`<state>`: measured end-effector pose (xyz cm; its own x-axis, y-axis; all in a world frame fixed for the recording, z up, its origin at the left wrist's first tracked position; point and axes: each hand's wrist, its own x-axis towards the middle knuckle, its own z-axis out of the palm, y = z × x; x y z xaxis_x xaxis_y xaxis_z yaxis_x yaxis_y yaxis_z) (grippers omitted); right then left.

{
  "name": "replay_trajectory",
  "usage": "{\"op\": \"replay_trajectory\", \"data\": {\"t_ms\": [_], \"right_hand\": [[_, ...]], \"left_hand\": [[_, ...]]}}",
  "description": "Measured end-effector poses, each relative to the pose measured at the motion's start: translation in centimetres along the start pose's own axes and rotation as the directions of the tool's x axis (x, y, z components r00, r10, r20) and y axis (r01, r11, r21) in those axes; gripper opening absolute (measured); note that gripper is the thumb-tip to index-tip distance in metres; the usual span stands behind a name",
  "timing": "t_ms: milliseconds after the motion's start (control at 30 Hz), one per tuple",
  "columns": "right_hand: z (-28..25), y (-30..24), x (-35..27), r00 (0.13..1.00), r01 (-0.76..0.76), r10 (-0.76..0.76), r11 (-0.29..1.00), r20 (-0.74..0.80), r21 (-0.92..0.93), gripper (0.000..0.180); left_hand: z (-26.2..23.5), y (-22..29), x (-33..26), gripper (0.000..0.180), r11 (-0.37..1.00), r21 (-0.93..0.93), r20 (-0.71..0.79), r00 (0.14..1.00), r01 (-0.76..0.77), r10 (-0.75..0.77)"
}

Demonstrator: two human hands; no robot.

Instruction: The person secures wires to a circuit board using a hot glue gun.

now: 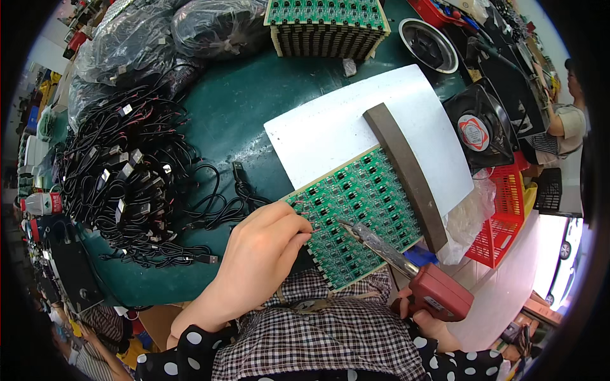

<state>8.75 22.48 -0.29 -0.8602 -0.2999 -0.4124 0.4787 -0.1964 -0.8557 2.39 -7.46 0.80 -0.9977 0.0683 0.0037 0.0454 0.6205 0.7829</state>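
Note:
My left hand (264,244) is closed in a pinch at the left edge of a green circuit board panel (368,213). Between its fingertips are thin wire ends of a black USB cable (219,213), which trails off to the left behind the hand. My right hand (429,322) grips the red handle of a soldering gun (440,292). The gun's metal tip rests over the panel's middle, a short way right of the left fingertips; contact cannot be made out. A dark brown bar (406,174) lies across the panel's right side, on a white sheet (337,120).
Bundled black cables (127,184) cover the table's left, with plastic-wrapped bundles (219,28) behind. A stack of panels (327,32) stands at the back. At right are a round metal dish (429,44), a fan (478,130) and a red basket (502,216). Another person (565,124) sits far right.

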Motion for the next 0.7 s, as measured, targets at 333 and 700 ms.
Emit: {"op": "replay_trajectory", "data": {"t_ms": [333,700], "right_hand": [[0.4,-0.2,0.3,1.000,0.010,-0.008,0.994,0.019,-0.105,0.061],[0.1,0.0,0.4,0.987,0.157,-0.123,0.851,0.100,-0.501,0.059]], "left_hand": [[0.4,0.6,0.4,0.008,0.985,0.149,0.059,0.995,-0.092,0.084],[0.9,1.1,0.4,0.011,0.970,0.233,0.037,0.998,-0.062,0.055]]}}
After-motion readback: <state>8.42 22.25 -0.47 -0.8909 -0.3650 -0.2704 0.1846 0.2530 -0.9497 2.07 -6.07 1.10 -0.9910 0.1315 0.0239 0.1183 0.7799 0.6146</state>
